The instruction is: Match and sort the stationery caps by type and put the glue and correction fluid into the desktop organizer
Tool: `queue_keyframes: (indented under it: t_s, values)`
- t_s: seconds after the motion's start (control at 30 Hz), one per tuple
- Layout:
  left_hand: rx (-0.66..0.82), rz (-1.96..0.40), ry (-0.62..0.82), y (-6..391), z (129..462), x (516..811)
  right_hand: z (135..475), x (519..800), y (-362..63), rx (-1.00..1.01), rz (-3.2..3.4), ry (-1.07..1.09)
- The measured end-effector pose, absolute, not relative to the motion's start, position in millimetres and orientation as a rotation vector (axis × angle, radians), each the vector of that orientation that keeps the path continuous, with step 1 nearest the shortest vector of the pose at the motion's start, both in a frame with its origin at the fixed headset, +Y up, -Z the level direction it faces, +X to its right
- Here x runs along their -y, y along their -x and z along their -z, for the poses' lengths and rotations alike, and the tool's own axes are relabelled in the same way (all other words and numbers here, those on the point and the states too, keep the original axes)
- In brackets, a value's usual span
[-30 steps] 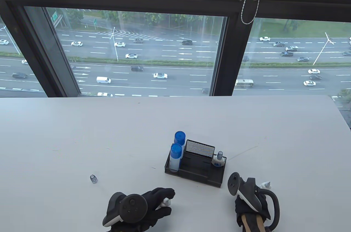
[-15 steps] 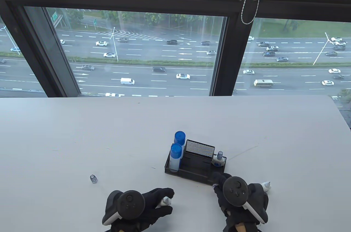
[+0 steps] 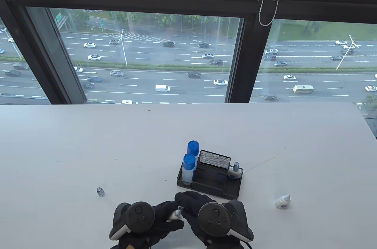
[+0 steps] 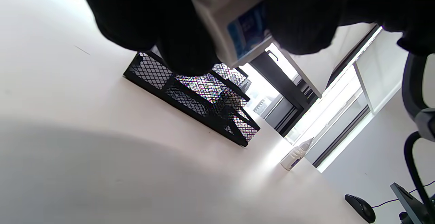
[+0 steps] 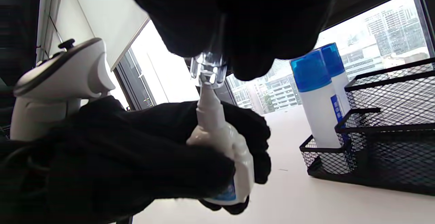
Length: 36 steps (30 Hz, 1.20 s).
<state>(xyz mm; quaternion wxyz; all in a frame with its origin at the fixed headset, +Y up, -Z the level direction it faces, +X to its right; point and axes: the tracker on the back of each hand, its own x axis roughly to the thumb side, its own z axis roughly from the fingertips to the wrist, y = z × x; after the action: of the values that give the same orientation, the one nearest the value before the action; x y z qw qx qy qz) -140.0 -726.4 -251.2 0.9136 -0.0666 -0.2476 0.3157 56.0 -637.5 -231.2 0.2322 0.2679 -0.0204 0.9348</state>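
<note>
Correction fluid bottle [image 5: 221, 142] sits gripped in the left hand [image 3: 153, 222], low over the table [image 3: 88, 143] just in front of the black mesh organizer [image 3: 218, 185]. Its long axis points up and toward the right hand [image 3: 203, 213], whose fingertips [image 5: 251, 64] pinch a clear cap [image 5: 208, 69] directly over the nozzle, so the cap's opening meets the tip along that axis. Seating it looks like a straight push down.

Only the right wrist view shows cap and nozzle touching; the table view hides the joint behind both gloves, yet alone shows a loose cap [image 3: 100, 192] far left and another uncapped bottle [image 3: 283, 202] lying to the right.
</note>
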Motion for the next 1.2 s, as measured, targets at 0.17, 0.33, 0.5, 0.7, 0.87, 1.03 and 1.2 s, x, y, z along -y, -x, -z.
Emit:
queue_keyframes:
  t_s: [0.17, 0.33, 0.5, 0.7, 0.87, 1.03, 1.2]
  values:
    - [0.521, -0.617, 0.133, 135, 250, 726, 226, 652, -50, 0.11, -2.61, -0.801]
    - [0.511, -0.623, 0.131, 136, 250, 728, 223, 660, -52, 0.114, -2.578, -0.781]
    - [0.51, -0.636, 0.125, 135, 249, 729, 223, 660, -60, 0.166, -2.535, -0.694]
    - [0.519, -0.593, 0.078, 134, 246, 726, 222, 664, -59, 0.207, -2.595, -0.639]
    - [0.527, -0.657, 0.034, 134, 245, 719, 219, 659, -62, 0.288, -2.557, -0.612]
    - [0.545, -0.636, -0.01, 130, 244, 708, 217, 653, -65, 0.338, -2.528, -0.603]
    - [0.557, -0.616, -0.035, 131, 243, 708, 215, 653, -58, 0.343, -2.564, -0.638]
